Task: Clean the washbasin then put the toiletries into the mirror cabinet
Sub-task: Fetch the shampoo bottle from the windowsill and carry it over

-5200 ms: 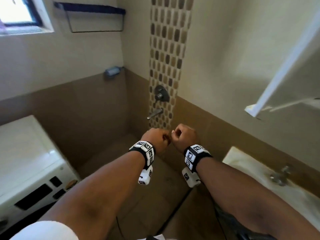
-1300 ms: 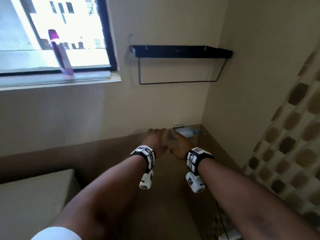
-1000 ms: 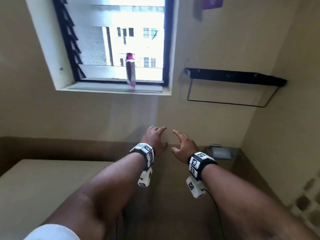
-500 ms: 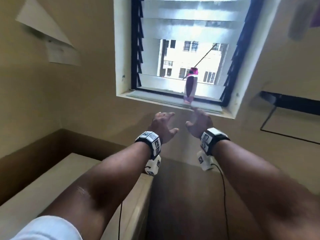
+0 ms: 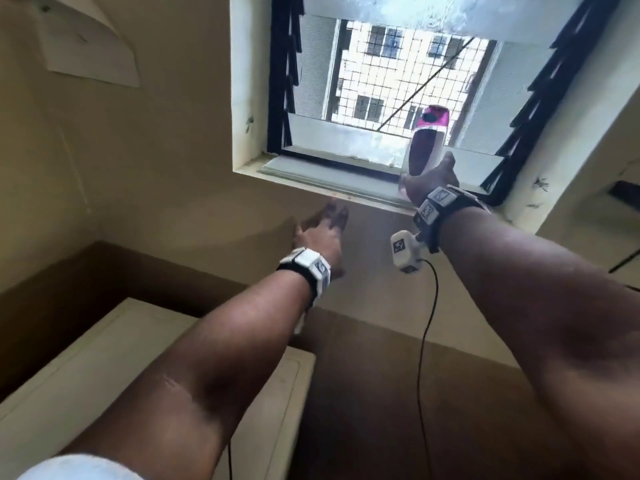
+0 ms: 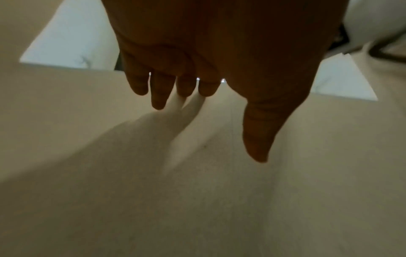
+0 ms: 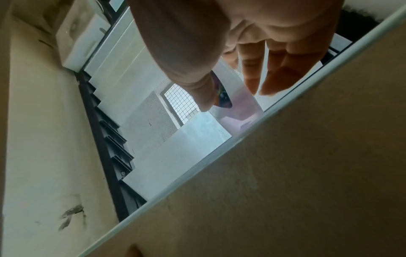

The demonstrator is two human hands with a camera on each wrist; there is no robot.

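Note:
A white bottle with a pink cap and a purple label stands upright on the window sill. My right hand is raised to the bottle's lower part. In the right wrist view the bottle lies between the thumb and the nearly straight fingers of that hand; a firm grip does not show. My left hand hovers below the sill close to the beige wall. Its fingers are straight and hold nothing. The washbasin and the mirror cabinet are out of view.
A white appliance top lies below my left arm. The louvred window has a black frame. A paper sheet hangs on the wall at upper left. A black wall rack shows at the right edge.
My view swung from the basin corner up to the window. Both hands opened and rose; the right hand reached the bottle on the sill, and the left stays lower near the wall.

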